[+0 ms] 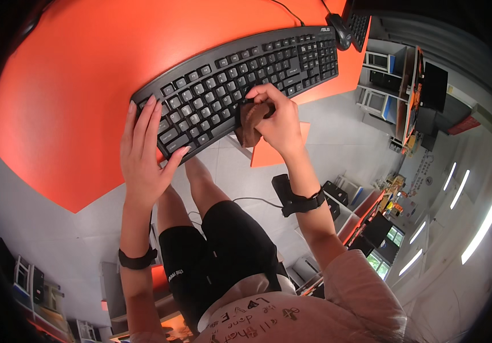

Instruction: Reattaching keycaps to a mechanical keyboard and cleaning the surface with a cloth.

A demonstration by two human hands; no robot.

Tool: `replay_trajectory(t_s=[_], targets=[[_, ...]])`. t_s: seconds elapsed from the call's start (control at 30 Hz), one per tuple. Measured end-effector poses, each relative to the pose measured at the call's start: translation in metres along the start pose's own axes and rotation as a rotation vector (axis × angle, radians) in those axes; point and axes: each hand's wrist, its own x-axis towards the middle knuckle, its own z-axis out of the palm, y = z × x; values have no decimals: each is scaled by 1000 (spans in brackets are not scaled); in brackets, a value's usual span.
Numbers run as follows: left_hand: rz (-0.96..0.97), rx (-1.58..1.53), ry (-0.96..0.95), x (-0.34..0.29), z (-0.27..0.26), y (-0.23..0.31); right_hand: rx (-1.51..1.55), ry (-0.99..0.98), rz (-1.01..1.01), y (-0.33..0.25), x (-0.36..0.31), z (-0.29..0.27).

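A black full-size keyboard lies slantwise along the near edge of the orange desk. My left hand rests on its left end. The fingers are stretched out along the side edge and the leftmost keys, and the thumb is spread toward the front edge. My right hand pinches a brown cloth between thumb and fingers. The cloth is bunched against the lower middle of the keyboard, covering some keys there, and part of it hangs over the front edge. The tip of the right index finger bends down near the keys.
The orange desk surrounds the keyboard. Behind its right end sits a black mouse with a cable, beside a second dark keyboard. A black cable runs across the desk. Shelves stand to the right above the grey floor.
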Motion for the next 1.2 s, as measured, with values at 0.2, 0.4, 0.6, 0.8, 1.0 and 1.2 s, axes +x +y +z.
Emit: replay_trajectory(t_s=[0.2, 0.4, 0.6, 0.8, 1.0, 1.2], targets=[[-12, -40, 13, -2, 4, -1, -59, 95, 50, 0, -9, 19], [-13, -24, 3, 1, 0, 1, 640, 571, 370, 9, -4, 7], [-15, -34, 9, -2, 3, -2, 610, 135, 518, 8, -9, 2], [3, -41, -13, -1, 0, -3, 605, 174, 582, -2, -6, 23], [-9, -29, 10, -1, 0, -2, 539, 363, 558, -13, -4, 32], [-10, -15, 8, -2, 1, -4, 9, 97, -42, -30, -8, 15]])
